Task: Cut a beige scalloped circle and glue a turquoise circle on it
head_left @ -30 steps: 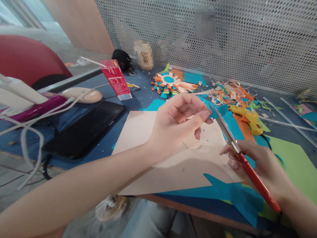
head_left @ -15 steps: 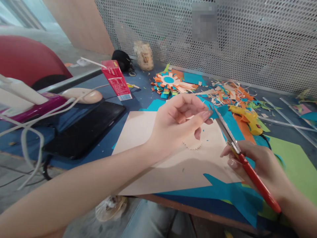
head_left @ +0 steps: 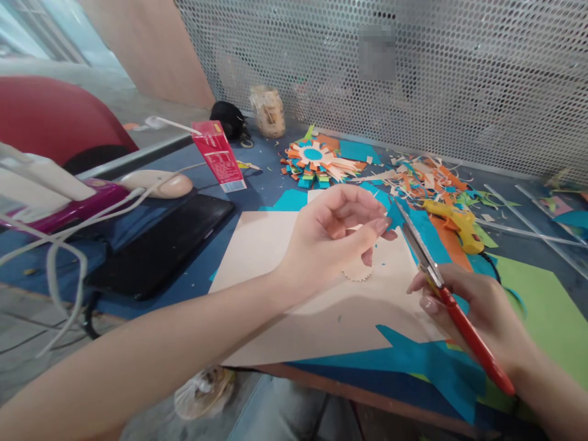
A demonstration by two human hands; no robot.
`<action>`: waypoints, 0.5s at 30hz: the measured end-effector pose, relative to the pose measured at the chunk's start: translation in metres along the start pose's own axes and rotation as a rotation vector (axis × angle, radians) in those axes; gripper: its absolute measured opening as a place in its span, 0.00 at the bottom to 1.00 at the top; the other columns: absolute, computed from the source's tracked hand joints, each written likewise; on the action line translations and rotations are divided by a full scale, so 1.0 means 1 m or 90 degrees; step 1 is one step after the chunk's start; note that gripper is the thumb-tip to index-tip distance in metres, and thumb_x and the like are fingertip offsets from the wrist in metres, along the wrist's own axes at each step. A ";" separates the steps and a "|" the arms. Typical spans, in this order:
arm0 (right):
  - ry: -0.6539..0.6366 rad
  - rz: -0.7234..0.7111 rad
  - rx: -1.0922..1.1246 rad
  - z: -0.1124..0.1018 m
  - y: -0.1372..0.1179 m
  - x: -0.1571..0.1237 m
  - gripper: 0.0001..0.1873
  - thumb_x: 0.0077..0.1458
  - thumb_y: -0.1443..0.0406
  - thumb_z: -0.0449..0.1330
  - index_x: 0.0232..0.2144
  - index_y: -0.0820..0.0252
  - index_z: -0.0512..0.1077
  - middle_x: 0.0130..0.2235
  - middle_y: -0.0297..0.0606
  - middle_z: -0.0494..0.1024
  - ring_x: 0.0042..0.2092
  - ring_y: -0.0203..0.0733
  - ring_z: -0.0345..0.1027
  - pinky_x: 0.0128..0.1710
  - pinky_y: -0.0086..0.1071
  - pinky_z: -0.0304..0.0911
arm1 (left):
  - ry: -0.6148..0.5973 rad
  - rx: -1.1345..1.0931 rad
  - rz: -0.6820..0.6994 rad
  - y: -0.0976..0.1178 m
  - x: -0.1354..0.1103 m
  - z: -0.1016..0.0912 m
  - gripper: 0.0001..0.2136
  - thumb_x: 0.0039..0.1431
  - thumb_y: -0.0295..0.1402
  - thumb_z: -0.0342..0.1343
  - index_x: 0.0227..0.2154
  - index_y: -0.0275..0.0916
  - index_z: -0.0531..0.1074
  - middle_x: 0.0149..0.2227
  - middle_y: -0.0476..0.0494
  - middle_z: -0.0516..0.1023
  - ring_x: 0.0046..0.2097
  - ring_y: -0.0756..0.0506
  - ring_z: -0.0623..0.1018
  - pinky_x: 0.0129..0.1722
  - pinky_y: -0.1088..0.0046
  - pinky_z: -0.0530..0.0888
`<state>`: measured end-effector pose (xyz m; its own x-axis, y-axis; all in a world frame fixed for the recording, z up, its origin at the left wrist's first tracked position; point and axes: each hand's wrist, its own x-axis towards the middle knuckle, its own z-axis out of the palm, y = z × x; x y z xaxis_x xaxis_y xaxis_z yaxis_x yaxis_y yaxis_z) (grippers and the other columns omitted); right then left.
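My left hand (head_left: 337, 229) is raised over a pale peach sheet of paper (head_left: 280, 337), its thumb and fingertips pinching a small blue paper piece (head_left: 395, 215). The scissors (head_left: 475, 343), with a red handle, are in my right hand (head_left: 493, 315); their blades point up and away, with the tips at the blue piece. Whether the blades are biting into it is hard to see. Below my left fingers lies a peach paper disc (head_left: 358, 274) with a toothed edge, partly hidden by the hand. A larger blue offcut (head_left: 443, 367) lies along the table's near edge.
A layered paper flower (head_left: 313, 154) sits at the back, beside a heap of paper scraps (head_left: 427, 174). On the right are a yellow glue gun (head_left: 459, 223) and green paper (head_left: 542, 306). A black phone (head_left: 165, 245), white cables, and a red drink carton (head_left: 220, 159) stand left.
The view has tilted slightly, so the table's contents sit a little lower. Both hands keep nearly the same pose, with the scissor tips still at the blue paper piece.
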<state>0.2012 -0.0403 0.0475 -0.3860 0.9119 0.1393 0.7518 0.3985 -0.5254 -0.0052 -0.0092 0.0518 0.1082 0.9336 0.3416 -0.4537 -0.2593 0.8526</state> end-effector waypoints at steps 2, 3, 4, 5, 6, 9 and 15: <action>0.002 -0.006 -0.004 0.001 0.001 -0.001 0.16 0.55 0.53 0.53 0.24 0.56 0.70 0.22 0.33 0.72 0.20 0.37 0.61 0.21 0.31 0.59 | -0.003 -0.007 0.002 0.000 0.000 0.000 0.09 0.47 0.27 0.65 0.27 0.37 0.68 0.24 0.53 0.73 0.26 0.51 0.79 0.16 0.83 0.72; 0.006 -0.018 -0.007 0.001 0.002 -0.001 0.16 0.55 0.54 0.53 0.24 0.56 0.70 0.22 0.32 0.72 0.20 0.37 0.61 0.21 0.31 0.59 | -0.005 -0.010 0.003 0.000 0.000 0.000 0.09 0.47 0.28 0.65 0.27 0.37 0.68 0.24 0.53 0.73 0.26 0.52 0.78 0.16 0.84 0.72; 0.016 -0.031 -0.009 0.001 0.003 -0.002 0.15 0.55 0.55 0.53 0.24 0.56 0.70 0.22 0.32 0.72 0.20 0.36 0.61 0.21 0.30 0.59 | -0.008 -0.012 0.001 0.000 0.000 0.000 0.10 0.47 0.28 0.65 0.27 0.37 0.68 0.23 0.53 0.73 0.25 0.52 0.78 0.16 0.84 0.72; 0.027 -0.045 -0.011 0.002 0.004 -0.002 0.15 0.56 0.55 0.52 0.24 0.56 0.70 0.21 0.31 0.71 0.20 0.36 0.61 0.21 0.30 0.59 | -0.011 -0.014 -0.002 0.000 0.000 0.000 0.10 0.47 0.29 0.65 0.27 0.37 0.68 0.23 0.53 0.74 0.25 0.52 0.78 0.16 0.84 0.72; 0.037 -0.057 -0.011 0.003 0.005 -0.002 0.15 0.56 0.55 0.52 0.24 0.56 0.70 0.21 0.31 0.71 0.19 0.36 0.61 0.21 0.30 0.58 | -0.012 -0.014 -0.008 -0.001 -0.001 0.001 0.11 0.47 0.29 0.65 0.28 0.36 0.67 0.23 0.53 0.74 0.25 0.52 0.78 0.16 0.84 0.72; 0.049 -0.067 -0.018 0.005 0.008 -0.003 0.15 0.56 0.54 0.52 0.25 0.56 0.70 0.21 0.30 0.72 0.20 0.37 0.62 0.21 0.30 0.58 | -0.022 -0.019 -0.031 -0.001 -0.001 0.001 0.12 0.48 0.30 0.65 0.31 0.37 0.66 0.23 0.53 0.75 0.26 0.50 0.79 0.16 0.83 0.72; 0.055 -0.071 -0.055 0.006 0.010 -0.003 0.19 0.58 0.51 0.51 0.26 0.56 0.70 0.20 0.31 0.72 0.22 0.39 0.64 0.21 0.30 0.57 | -0.039 -0.018 -0.064 0.000 -0.002 0.002 0.14 0.49 0.30 0.64 0.35 0.38 0.64 0.22 0.53 0.77 0.25 0.50 0.79 0.16 0.82 0.72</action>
<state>0.2063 -0.0403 0.0366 -0.4248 0.8651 0.2668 0.7511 0.5013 -0.4296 -0.0038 -0.0115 0.0514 0.2084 0.9374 0.2791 -0.4623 -0.1570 0.8727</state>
